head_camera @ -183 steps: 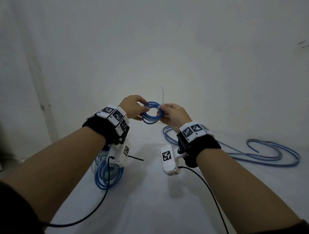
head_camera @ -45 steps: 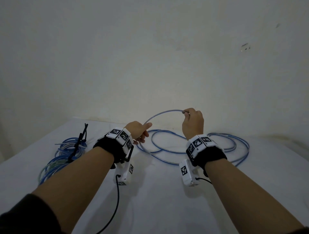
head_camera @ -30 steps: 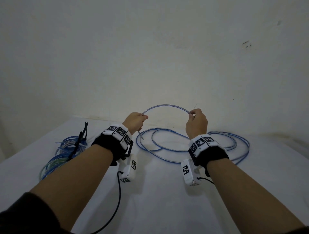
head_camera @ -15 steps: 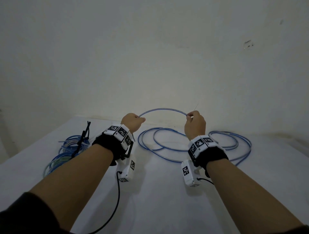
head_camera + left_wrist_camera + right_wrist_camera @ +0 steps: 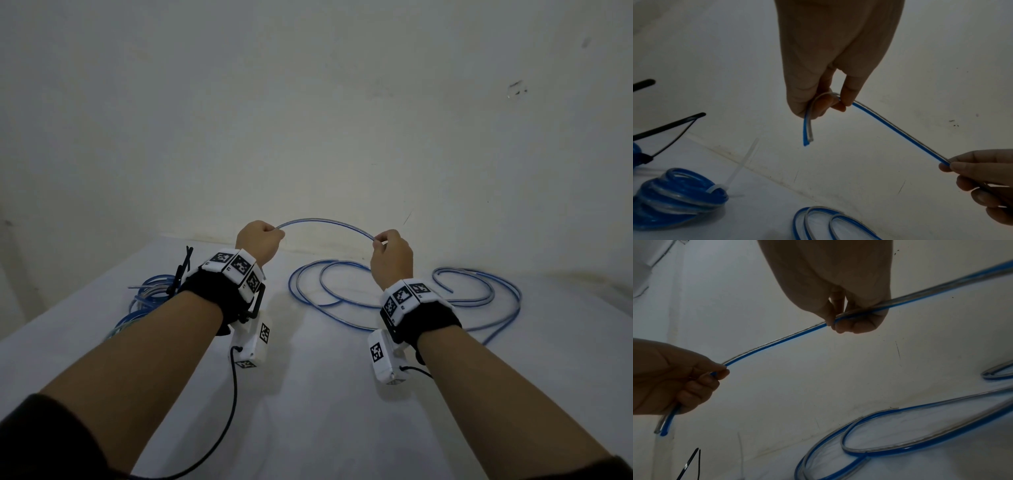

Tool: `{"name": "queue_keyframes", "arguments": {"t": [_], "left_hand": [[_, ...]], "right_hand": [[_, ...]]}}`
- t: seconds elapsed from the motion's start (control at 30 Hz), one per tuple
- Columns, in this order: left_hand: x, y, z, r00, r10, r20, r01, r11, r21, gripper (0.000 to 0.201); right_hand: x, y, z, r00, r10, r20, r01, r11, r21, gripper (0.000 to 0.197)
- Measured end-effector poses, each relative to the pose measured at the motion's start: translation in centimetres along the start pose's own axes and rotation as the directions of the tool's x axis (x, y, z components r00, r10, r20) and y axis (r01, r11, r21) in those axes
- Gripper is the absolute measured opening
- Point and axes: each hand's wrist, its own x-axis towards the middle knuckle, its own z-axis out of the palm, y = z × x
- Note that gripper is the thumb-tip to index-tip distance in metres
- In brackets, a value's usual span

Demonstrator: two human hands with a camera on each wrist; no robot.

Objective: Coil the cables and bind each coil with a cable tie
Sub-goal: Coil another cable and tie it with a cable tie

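We read no writing anywhere, only black-and-white square codes on the wrist bands (image 5: pixel 236 265); our left hand (image 5: pixel 258 241) pinches the blue cable (image 5: pixel 325 221) close to its cut end, and our right hand (image 5: pixel 390 255) pinches it further along, so it arches between them above the table (image 5: pixel 308 411). The rest of the cable lies in loose loops on the table past our right hand, running behind that wrist. Left of the cable, our forearm partly hides the tied coils (image 5: pixel 674 194); a white tie (image 5: pixel 740 165) binds one.
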Motion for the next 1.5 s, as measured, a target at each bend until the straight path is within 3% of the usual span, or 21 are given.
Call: {"name": "queue_keyframes", "arguments": {"t": [0.13, 0.27, 0.37, 0.57, 0.87, 1.07, 1.23, 1.5], "left_hand": [[-0.1, 0.3, -0.2, 1.000, -0.003, -0.026, 0.002, 0.999, -0.048, 0.023], [-0.2, 0.7, -0.3, 1.000, 0.006, -0.017, -0.007, 0.998, -0.061, 0.012], [-0.2, 0.9, -0.3, 1.000, 0.002, 0.013, 0.000, 0.991, -0.130, 0.014], [-1.1, 1.6, -0.4, 0.981, -0.139, 0.138, 0.177, 0.930, -0.321, 0.031], [-0.9, 2.3, -1.0, 0.982, -0.174, 0.070, 0.184, 0.821, -0.540, 0.035], [-1.9, 2.6, -0.7, 0.981, -0.157, 0.113, 0.193, 0.824, -0.532, 0.028], [-2.0, 3.0, -1.1, 0.970, -0.178, 0.165, 0.242, 0.745, -0.621, 0.027], [-2.6, 2.8, -1.3, 0.985, -0.112, 0.128, 0.167, 0.791, -0.589, 0.026]], "right_hand": [[0.0, 0.0, 0.0, 1.000, 0.001, 0.000, -0.001, 1.000, 0.013, 0.018], [0.1, 0.0, -0.1, 1.000, -0.004, -0.015, 0.004, 1.000, 0.024, 0.016], [0.3, -0.4, -0.6, 0.999, -0.015, -0.039, 0.017, 0.999, 0.051, 0.016], [0.8, -1.8, -1.3, 0.996, -0.048, -0.077, 0.058, 0.989, 0.133, 0.020], [0.8, -2.2, -1.3, 0.997, -0.056, -0.059, 0.058, 0.998, 0.034, 0.017], [0.5, -1.9, -1.4, 0.998, -0.033, -0.045, 0.035, 0.999, 0.040, 0.017], [0.4, -1.9, -1.5, 0.998, -0.017, -0.061, 0.021, 0.998, 0.061, 0.018], [0.0, -2.3, -1.4, 0.999, -0.026, -0.039, 0.026, 0.999, 0.022, 0.017]]}}
